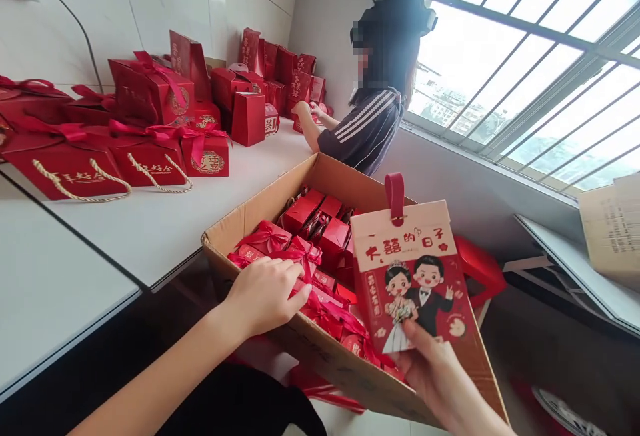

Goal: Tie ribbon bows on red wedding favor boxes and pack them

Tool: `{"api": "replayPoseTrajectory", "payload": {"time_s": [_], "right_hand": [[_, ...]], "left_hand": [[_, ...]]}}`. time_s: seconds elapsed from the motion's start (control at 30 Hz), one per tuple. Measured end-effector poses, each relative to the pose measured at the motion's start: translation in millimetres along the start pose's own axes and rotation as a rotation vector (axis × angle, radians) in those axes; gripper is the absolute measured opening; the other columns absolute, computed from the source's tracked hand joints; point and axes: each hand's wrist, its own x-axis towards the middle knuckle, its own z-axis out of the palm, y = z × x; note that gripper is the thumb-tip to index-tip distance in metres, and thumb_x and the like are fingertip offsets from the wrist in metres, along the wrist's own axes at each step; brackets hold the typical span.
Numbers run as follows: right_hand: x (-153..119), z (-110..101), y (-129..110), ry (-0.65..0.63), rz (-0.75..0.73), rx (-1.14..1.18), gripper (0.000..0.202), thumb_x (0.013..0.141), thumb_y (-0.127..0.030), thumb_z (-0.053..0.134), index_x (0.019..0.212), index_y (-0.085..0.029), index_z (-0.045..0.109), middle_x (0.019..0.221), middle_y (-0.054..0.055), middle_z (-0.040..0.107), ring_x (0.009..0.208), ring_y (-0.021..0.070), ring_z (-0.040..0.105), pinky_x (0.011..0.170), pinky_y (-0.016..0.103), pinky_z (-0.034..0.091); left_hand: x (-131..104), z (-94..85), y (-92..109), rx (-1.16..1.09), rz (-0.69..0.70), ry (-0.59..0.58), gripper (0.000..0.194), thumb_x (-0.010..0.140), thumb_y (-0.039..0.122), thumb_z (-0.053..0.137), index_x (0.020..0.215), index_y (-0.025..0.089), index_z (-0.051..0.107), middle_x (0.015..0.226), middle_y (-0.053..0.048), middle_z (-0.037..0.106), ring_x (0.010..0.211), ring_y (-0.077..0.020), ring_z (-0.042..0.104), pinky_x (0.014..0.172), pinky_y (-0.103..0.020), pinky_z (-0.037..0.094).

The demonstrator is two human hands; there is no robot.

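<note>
A cardboard box (350, 373) stands open in front of me, holding several red gift boxes (333, 236), some tied with ribbon. My right hand (433, 363) grips the lower edge of a red and cream gift box (415, 283) with a cartoon bride and groom and a loop on top, held upright over the right side of the carton. Over the carton's near left edge rests my left hand (270, 293), its fingers curled down beside the ribboned boxes; the fingertips are partly hidden, and I cannot tell whether they touch anything.
Many red gift boxes (150, 159) with ribbons and rope handles crowd the white table (215, 206) at the left. Another person (373, 116) works at its far end, hands on a red box. Behind the carton's right side is a red stool (477, 269). A barred window is at the right.
</note>
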Motion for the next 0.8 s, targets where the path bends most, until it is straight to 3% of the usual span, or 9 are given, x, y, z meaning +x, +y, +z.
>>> {"api": "replayPoseTrajectory", "payload": {"time_s": [0.1, 0.23, 0.4, 0.47, 0.53, 0.6, 0.63, 0.7, 0.8], "right_hand": [[-15, 12, 11, -0.057, 0.037, 0.032, 0.077, 0.054, -0.031, 0.086, 0.124, -0.021, 0.054, 0.091, 0.006, 0.074, 0.081, 0.0259, 0.071, 0.065, 0.034, 0.061], [-19, 18, 14, -0.079, 0.03, 0.041, 0.084, 0.049, -0.03, 0.089, 0.125, -0.022, 0.053, 0.093, 0.008, 0.074, 0.086, 0.0282, 0.07, 0.067, 0.036, 0.06], [2, 3, 9, -0.018, -0.06, -0.104, 0.078, 0.056, -0.037, 0.084, 0.125, -0.022, 0.051, 0.092, 0.007, 0.073, 0.078, 0.0261, 0.07, 0.061, 0.036, 0.059], [26, -13, -9, 0.03, -0.159, -0.282, 0.076, 0.056, -0.042, 0.082, 0.122, -0.021, 0.052, 0.094, 0.007, 0.072, 0.077, 0.0265, 0.069, 0.06, 0.035, 0.058], [55, -33, -34, 0.066, -0.272, -0.547, 0.075, 0.057, -0.049, 0.077, 0.12, -0.018, 0.052, 0.106, 0.011, 0.069, 0.09, 0.0295, 0.067, 0.067, 0.036, 0.058], [83, -53, -60, 0.243, -0.333, -0.867, 0.078, 0.062, -0.054, 0.069, 0.125, -0.016, 0.045, 0.113, 0.015, 0.065, 0.096, 0.0322, 0.065, 0.07, 0.038, 0.056], [94, -62, -70, 0.397, -0.308, -1.036, 0.083, 0.063, -0.054, 0.067, 0.13, -0.014, 0.039, 0.112, 0.017, 0.065, 0.098, 0.0334, 0.064, 0.073, 0.04, 0.055], [110, -76, -84, 0.558, -0.227, -1.295, 0.098, 0.064, -0.056, 0.065, 0.139, -0.008, 0.024, 0.111, 0.022, 0.064, 0.095, 0.0364, 0.065, 0.073, 0.044, 0.054], [124, -83, -87, 0.567, -0.101, -1.491, 0.112, 0.066, -0.06, 0.06, 0.145, -0.002, 0.005, 0.111, 0.028, 0.063, 0.073, 0.0344, 0.07, 0.066, 0.045, 0.054]], "left_hand": [[0, -1.8, 1, 0.012, -0.019, -0.043, 0.033, 0.089, 0.033, 0.039, 0.09, 0.017, 0.067, 0.089, -0.009, 0.071, 0.082, -0.0268, 0.066, 0.076, -0.04, 0.047], [1, -2.6, 1, 0.003, -0.027, -0.057, 0.034, 0.089, 0.034, 0.038, 0.091, 0.017, 0.067, 0.089, -0.008, 0.071, 0.083, -0.0273, 0.066, 0.075, -0.04, 0.047], [0, -1.4, 1, 0.021, -0.03, -0.043, 0.034, 0.089, 0.034, 0.038, 0.094, 0.017, 0.067, 0.089, -0.009, 0.071, 0.083, -0.027, 0.066, 0.074, -0.039, 0.047], [0, -0.8, 1, 0.028, -0.032, -0.038, 0.034, 0.089, 0.035, 0.038, 0.094, 0.017, 0.067, 0.088, -0.008, 0.071, 0.082, -0.0271, 0.066, 0.074, -0.039, 0.047], [-1, -0.1, 1, 0.024, -0.033, -0.028, 0.034, 0.089, 0.036, 0.039, 0.095, 0.017, 0.067, 0.089, -0.009, 0.071, 0.082, -0.0275, 0.066, 0.075, -0.04, 0.048], [-1, 0.6, 1, 0.011, -0.033, -0.011, 0.035, 0.089, 0.035, 0.039, 0.095, 0.016, 0.067, 0.091, -0.01, 0.071, 0.083, -0.0277, 0.066, 0.077, -0.041, 0.047], [-1, 1.1, 1, 0.005, -0.035, -0.003, 0.035, 0.089, 0.035, 0.038, 0.095, 0.016, 0.067, 0.091, -0.01, 0.071, 0.084, -0.0276, 0.066, 0.078, -0.041, 0.047], [-1, 2.0, 1, -0.003, -0.038, 0.01, 0.035, 0.089, 0.034, 0.039, 0.095, 0.016, 0.067, 0.092, -0.01, 0.071, 0.085, -0.0275, 0.066, 0.079, -0.041, 0.047], [-2, 3.6, 1, -0.01, -0.04, 0.022, 0.034, 0.088, 0.034, 0.04, 0.094, 0.016, 0.068, 0.09, -0.01, 0.071, 0.085, -0.0275, 0.066, 0.079, -0.041, 0.047]]}}
